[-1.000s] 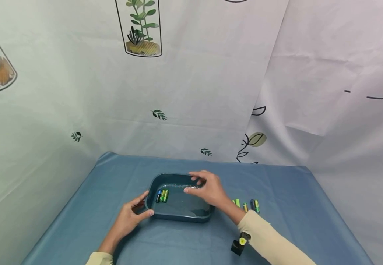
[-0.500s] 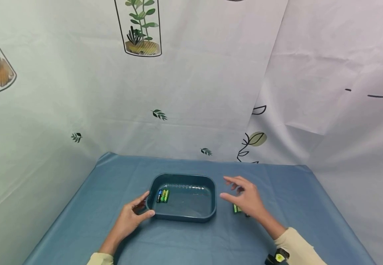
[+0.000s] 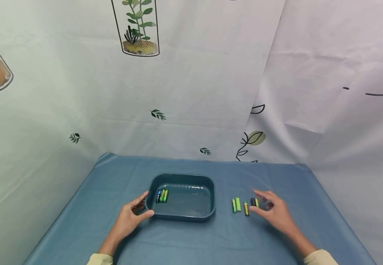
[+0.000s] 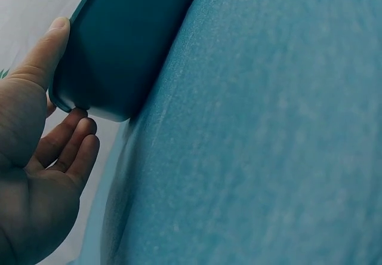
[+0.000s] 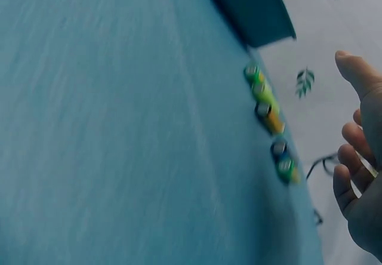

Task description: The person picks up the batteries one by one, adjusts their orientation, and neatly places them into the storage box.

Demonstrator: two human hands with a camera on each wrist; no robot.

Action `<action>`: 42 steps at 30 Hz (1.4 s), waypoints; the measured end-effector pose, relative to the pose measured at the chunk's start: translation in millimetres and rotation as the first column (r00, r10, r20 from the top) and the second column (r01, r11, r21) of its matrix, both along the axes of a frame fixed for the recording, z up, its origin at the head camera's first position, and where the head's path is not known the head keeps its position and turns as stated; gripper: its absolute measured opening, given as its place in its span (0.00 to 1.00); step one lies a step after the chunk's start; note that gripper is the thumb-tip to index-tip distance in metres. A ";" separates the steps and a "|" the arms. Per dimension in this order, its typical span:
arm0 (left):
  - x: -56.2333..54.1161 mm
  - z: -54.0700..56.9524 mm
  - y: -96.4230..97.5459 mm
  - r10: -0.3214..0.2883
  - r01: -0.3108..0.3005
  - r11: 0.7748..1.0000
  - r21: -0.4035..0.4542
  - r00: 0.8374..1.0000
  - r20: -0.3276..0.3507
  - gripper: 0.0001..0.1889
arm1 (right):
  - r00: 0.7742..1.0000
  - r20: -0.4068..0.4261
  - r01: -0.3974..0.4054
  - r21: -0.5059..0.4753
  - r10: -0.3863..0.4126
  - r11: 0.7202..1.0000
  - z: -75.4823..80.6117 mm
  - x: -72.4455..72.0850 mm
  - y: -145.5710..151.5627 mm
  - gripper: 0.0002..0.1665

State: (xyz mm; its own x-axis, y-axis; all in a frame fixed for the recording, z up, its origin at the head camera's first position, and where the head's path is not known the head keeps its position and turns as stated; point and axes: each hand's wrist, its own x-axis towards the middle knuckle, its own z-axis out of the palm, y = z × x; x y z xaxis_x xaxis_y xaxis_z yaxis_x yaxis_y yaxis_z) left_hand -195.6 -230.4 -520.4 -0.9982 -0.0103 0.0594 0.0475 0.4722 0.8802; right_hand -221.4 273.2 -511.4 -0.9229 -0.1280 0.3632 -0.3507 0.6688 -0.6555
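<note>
My left hand (image 3: 127, 219) grips the left front corner of a dark teal rectangular tray (image 3: 185, 218), thumb at the front rim and fingers at the left side. In the left wrist view the thumb lies along the edge of the tray (image 4: 125, 44). Inside, three batteries (image 3: 162, 196), one blue and two green, lie side by side at the left end. My right hand (image 3: 276, 212) hovers with spread, bent fingers over a dark blue and green pair of batteries (image 3: 253, 202), partly hidden by it. Its fingers hold nothing in the right wrist view.
Left of the right hand lie a yellow-gold battery (image 3: 246, 208) and two green batteries (image 3: 238, 204). A blue cloth (image 3: 191, 243) covers the table. Printed white fabric (image 3: 198, 92) hangs behind and along both sides.
My right hand has moved from over the tray rightward and down to the batteries on the cloth. The left hand and the tray have stayed in place.
</note>
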 end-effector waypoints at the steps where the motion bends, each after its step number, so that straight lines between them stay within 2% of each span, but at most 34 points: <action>1: 0.1 -0.1 0.1 0.001 -0.001 1.000 -0.001 1.000 0.002 0.40 | 1.000 0.010 -0.001 0.002 0.001 1.000 -2.4 -0.4 4.8 0.34; 7: -0.3 -1.5 -0.3 -0.002 0.002 1.000 0.008 1.000 0.010 0.40 | 0.998 0.066 -0.027 0.063 0.022 0.998 -9.7 -4.6 28.9 0.35; 13: -0.6 -2.7 -1.5 0.000 0.000 1.000 0.018 1.000 0.014 0.39 | 0.993 0.102 -0.070 0.138 0.056 0.988 -12.4 -9.4 39.1 0.35; 20: -1.6 -3.0 -2.4 -0.007 0.006 1.000 0.021 1.000 0.028 0.40 | 0.993 0.098 -0.081 0.162 0.065 0.984 -16.6 -15.4 43.1 0.36; 27: -0.7 -2.0 -2.7 -0.009 0.009 1.000 0.021 0.999 0.037 0.40 | 0.987 0.134 -0.107 0.179 0.084 0.978 -20.2 -19.3 45.3 0.39; 42: 0.8 0.7 -2.2 -0.012 0.010 0.999 0.036 0.999 0.043 0.40 | 0.973 0.200 -0.154 0.213 0.112 0.965 -15.7 -24.8 42.7 0.38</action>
